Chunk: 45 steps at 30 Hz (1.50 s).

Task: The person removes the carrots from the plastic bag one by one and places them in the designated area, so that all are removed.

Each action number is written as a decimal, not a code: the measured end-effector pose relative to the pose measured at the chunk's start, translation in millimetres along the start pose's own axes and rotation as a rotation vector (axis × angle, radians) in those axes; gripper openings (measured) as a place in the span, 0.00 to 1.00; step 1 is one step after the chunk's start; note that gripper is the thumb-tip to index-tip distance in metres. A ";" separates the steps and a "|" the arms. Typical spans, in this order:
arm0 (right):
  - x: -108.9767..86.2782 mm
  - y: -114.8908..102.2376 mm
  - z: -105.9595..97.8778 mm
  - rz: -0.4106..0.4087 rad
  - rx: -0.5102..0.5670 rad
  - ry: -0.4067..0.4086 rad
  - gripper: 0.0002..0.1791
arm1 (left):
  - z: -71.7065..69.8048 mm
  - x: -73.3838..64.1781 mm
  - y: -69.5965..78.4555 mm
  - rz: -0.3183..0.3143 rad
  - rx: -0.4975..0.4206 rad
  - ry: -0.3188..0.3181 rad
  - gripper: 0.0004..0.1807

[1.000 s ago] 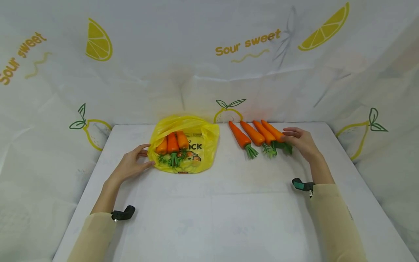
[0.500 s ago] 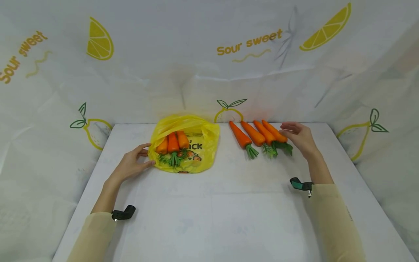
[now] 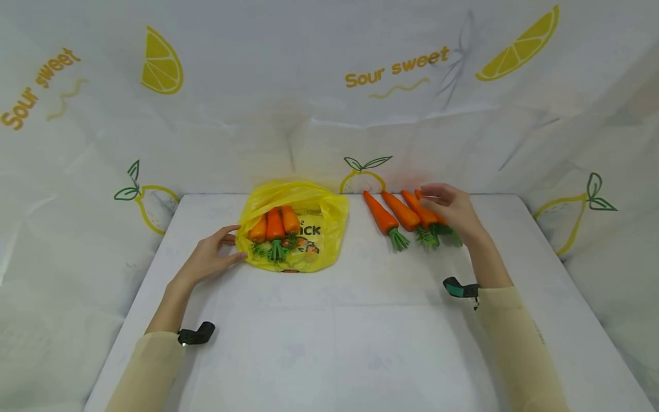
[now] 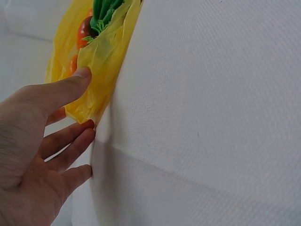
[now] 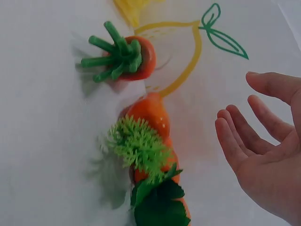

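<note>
A yellow plastic bag lies mouth-up on the white table at left of centre. Three orange carrots with green tops show in its opening. My left hand holds the bag's left edge; in the left wrist view the thumb lies on the plastic and the index finger is partly behind it. To the right, several carrots lie side by side, tips toward the back. Above the rightmost of them hovers my right hand, fingers loosely bent with nothing in them, partly covering that carrot and its dark leafy top.
A white cloth with lemon prints rises behind and beside the white table. The bag stands a short way left of the leftmost loose carrot. Wrist cameras sit on both forearms.
My right hand has moved left, from beside the rightmost carrot to above it. The left hand, the bag and the carrots have stayed in place; the head view has shifted slightly.
</note>
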State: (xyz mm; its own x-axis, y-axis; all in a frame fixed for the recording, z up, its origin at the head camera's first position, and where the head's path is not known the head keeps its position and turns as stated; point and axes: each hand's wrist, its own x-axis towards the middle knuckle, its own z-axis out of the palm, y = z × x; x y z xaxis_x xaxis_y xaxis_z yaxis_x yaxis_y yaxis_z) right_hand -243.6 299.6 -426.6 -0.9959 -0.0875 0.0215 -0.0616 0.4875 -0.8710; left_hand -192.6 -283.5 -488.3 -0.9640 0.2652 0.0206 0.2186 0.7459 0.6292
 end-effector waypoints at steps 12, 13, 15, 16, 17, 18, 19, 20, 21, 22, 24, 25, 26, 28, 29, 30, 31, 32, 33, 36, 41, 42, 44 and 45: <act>8.8 -41.3 38.4 -0.165 0.094 -0.094 0.24 | 3.2 0.0 -1.1 0.000 -0.002 0.004 0.41; 9.8 -43.0 41.6 -0.173 0.106 -0.100 0.23 | 3.5 0.1 -1.2 -0.002 -0.001 0.004 0.41; 12.2 -45.9 47.9 -0.180 0.120 -0.116 0.22 | 3.7 -0.1 -1.1 -0.005 -0.001 0.004 0.41; 13.3 -47.4 50.9 -0.179 0.128 -0.126 0.22 | 3.6 -0.4 -1.1 -0.006 0.000 0.003 0.41; 14.1 -49.1 53.9 -0.176 0.131 -0.136 0.22 | 3.1 -0.6 -0.8 -0.006 -0.001 0.002 0.41; 14.8 -50.9 57.0 -0.170 0.136 -0.149 0.22 | 2.8 -1.0 -0.8 -0.008 -0.002 0.002 0.41; 15.7 -52.5 60.4 -0.168 0.133 -0.159 0.22 | 2.4 -1.4 -0.6 -0.010 -0.003 0.003 0.41; 16.8 -54.2 63.8 -0.168 0.127 -0.172 0.22 | 2.0 -1.9 -0.4 -0.010 -0.004 0.003 0.41; 17.5 -56.4 67.6 -0.165 0.126 -0.183 0.23 | 1.8 -2.0 -0.4 -0.010 -0.006 0.005 0.41; 18.0 -58.8 71.3 -0.164 0.134 -0.196 0.23 | 1.5 -2.1 -0.4 -0.010 -0.005 0.005 0.41; 19.9 -63.8 79.8 -0.163 0.138 -0.216 0.23 | 1.5 -2.1 -0.7 -0.010 -0.006 0.006 0.41; 20.8 -66.3 84.3 -0.163 0.136 -0.223 0.23 | 1.6 -1.8 -0.6 -0.009 -0.006 0.006 0.41; 21.5 -69.1 88.6 -0.163 0.135 -0.233 0.23 | 1.8 -1.5 -0.9 -0.007 -0.005 0.006 0.41; 22.4 -74.7 96.8 -0.162 0.147 -0.249 0.23 | 1.9 -1.1 -1.0 -0.006 -0.004 0.004 0.41; 23.4 -77.0 101.2 -0.171 0.144 -0.257 0.23 | 2.1 -0.8 -1.4 -0.005 -0.003 0.003 0.41; 23.7 -79.7 105.2 -0.175 0.142 -0.265 0.24 | 2.1 -0.7 -1.5 -0.005 -0.002 0.004 0.41; 24.2 -82.2 109.5 -0.182 0.146 -0.274 0.23 | 1.9 -0.7 -1.2 -0.005 -0.002 0.004 0.41; 24.8 -84.4 113.9 -0.193 0.150 -0.285 0.23 | 1.7 -0.7 -1.1 -0.006 -0.003 0.004 0.41; 25.4 -86.5 118.3 -0.200 0.160 -0.294 0.23 | 1.5 -0.7 -0.7 -0.006 -0.003 0.003 0.41; 27.6 -92.0 131.5 -0.200 0.160 -0.321 0.23 | 0.7 -1.0 0.6 -0.007 -0.005 0.002 0.41; 33.1 -94.9 154.3 -0.199 0.169 -0.356 0.23 | 0.4 -1.3 0.9 -0.001 -0.011 0.006 0.41; 33.6 -95.3 158.7 -0.202 0.175 -0.361 0.23 | 0.5 -1.3 0.7 0.002 -0.011 0.008 0.41; 34.0 -97.1 166.4 -0.197 0.185 -0.376 0.22 | 0.4 -1.3 0.4 0.004 -0.013 0.009 0.41; 34.0 -98.2 169.9 -0.194 0.188 -0.382 0.21 | 0.4 -1.2 0.4 0.005 -0.014 0.010 0.41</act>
State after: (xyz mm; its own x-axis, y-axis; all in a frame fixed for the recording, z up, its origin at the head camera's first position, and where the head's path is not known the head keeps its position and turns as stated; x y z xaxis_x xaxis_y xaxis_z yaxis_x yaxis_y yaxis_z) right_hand -260.2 101.1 -423.8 -0.8696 -0.4920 0.0413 -0.1961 0.2673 -0.9434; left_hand -191.3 -283.2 -488.4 -0.9643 0.2628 0.0317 0.2216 0.7359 0.6398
